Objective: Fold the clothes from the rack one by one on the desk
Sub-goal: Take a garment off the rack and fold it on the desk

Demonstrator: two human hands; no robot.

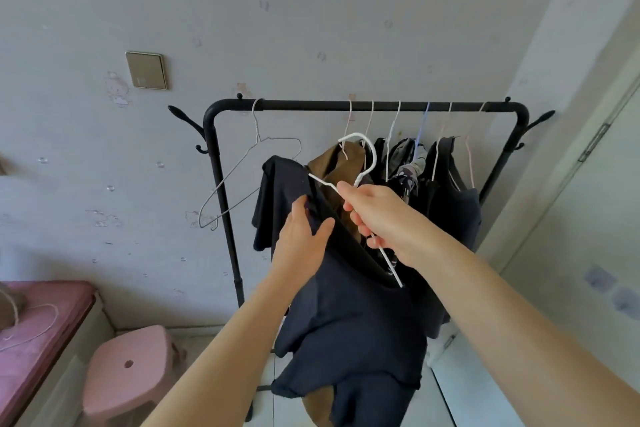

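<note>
So, right hand grip clenched around a white wire hanger, hook pointing up and off the rail. Left hand grip pinching the shoulder of a dark navy t-shirt, thumb on the front of the fabric, fingers tucked behind. Shirt partly draped on that hanger, collar sagging along the wire, hem dangling low in front of the rack.

Just behind: black metal clothes rack standing against the wall, hooks at both ends. Toward its right end, a brown garment, a patterned piece and more dark clothes, each hanging from thin hangers. Near the left end, an empty wire hanger tilted on the rail.

Further out: pale scuffed wall dotted with little clear stick-on hooks and sticker remnants, plus a gold switch plate. Bottom left, corner of a desk with a pink top, another wire hanger lying on it. Pink plastic stool on the floor just beside it. White door along the right edge.
</note>
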